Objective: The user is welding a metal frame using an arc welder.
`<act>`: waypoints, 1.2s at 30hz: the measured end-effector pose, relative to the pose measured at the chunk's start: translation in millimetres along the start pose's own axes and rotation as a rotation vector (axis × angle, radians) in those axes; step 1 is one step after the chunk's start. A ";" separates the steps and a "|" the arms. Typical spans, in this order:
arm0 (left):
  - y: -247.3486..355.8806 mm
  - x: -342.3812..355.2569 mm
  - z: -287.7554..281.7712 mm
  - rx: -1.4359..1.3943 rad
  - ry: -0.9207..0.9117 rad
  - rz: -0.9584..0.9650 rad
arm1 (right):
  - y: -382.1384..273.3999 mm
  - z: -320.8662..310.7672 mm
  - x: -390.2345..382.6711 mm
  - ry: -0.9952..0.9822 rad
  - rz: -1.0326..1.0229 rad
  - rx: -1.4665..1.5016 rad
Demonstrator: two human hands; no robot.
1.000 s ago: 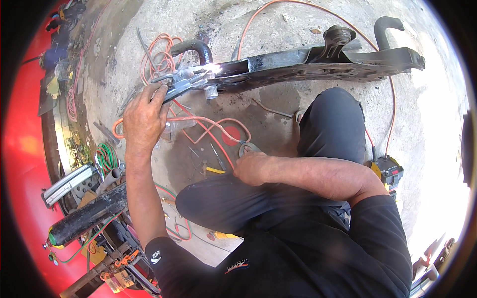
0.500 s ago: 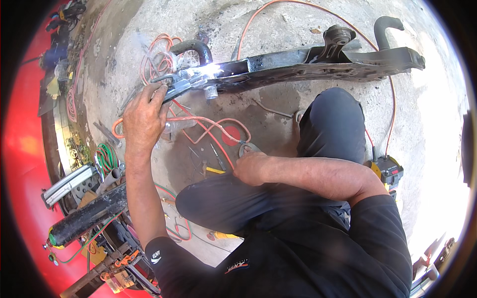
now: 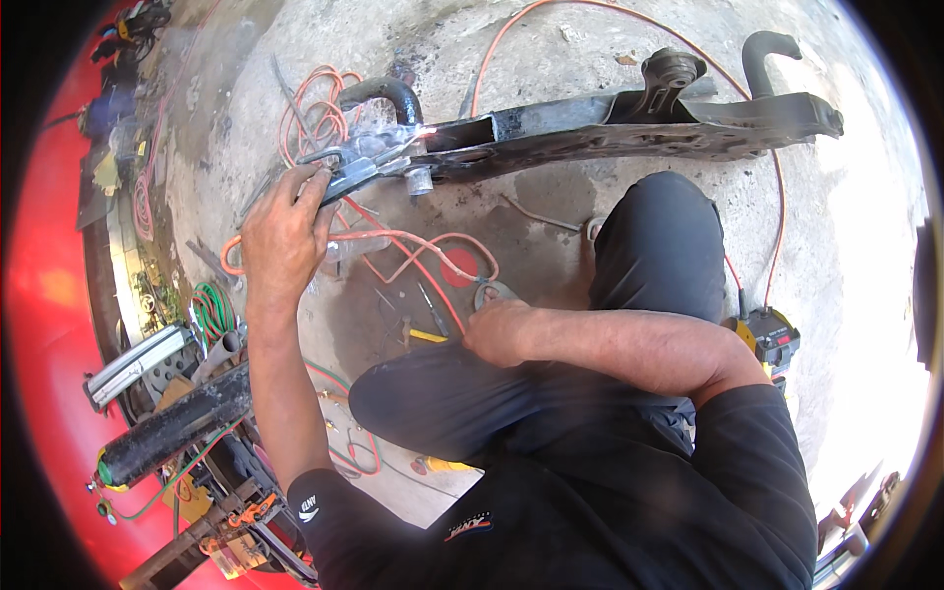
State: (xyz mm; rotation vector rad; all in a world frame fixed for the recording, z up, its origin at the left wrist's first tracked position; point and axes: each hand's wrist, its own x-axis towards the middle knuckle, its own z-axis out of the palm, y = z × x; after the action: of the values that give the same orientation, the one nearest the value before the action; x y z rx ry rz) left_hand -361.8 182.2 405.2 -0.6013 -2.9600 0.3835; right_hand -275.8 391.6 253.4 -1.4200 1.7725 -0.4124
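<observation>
My left hand point(image 3: 285, 231) is closed around a dark electrode holder point(image 3: 349, 177). A thin rod runs from the holder toward the left end of a long black metal crossmember point(image 3: 590, 128) lying on the floor. A small reddish glow sits at that end, beside a bent black tube point(image 3: 383, 90) and a short grey metal sleeve point(image 3: 419, 181). My right hand point(image 3: 497, 331) is closed by my bent leg, against a grey rounded piece point(image 3: 492, 293). What its fingers grip is mostly hidden. An orange cable point(image 3: 433, 246) loops between the two hands.
Coiled orange cable point(image 3: 313, 108) lies behind the holder. A yellow-handled tool point(image 3: 426, 336) and a screwdriver-like tool point(image 3: 432, 307) lie near my leg. A black gas cylinder point(image 3: 177, 428) and green hose point(image 3: 210, 313) are at left; a yellow-black machine point(image 3: 770, 336) stands at right.
The bright white arc at the crossmember's left end has died to a small reddish glow. Both hands have kept nearly the same place.
</observation>
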 end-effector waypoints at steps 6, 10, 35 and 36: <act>-2.6 -1.6 4.0 0.005 -0.002 -0.012 | -1.0 -2.5 -0.7 -0.018 0.000 0.015; -1.2 0.5 4.8 -0.006 0.003 -0.012 | -0.9 -2.7 -1.7 -0.012 0.003 0.000; -1.1 3.2 6.0 0.008 -0.027 -0.036 | 0.6 -0.9 1.4 0.005 -0.030 -0.008; -1.5 3.3 6.4 0.007 -0.024 -0.034 | 1.1 0.1 2.4 0.004 -0.034 -0.003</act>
State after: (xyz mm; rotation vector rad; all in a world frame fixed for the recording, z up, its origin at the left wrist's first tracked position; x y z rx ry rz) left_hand -366.3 180.7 399.6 -0.5485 -2.9861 0.4004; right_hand -276.6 389.8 251.6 -1.4536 1.7548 -0.4311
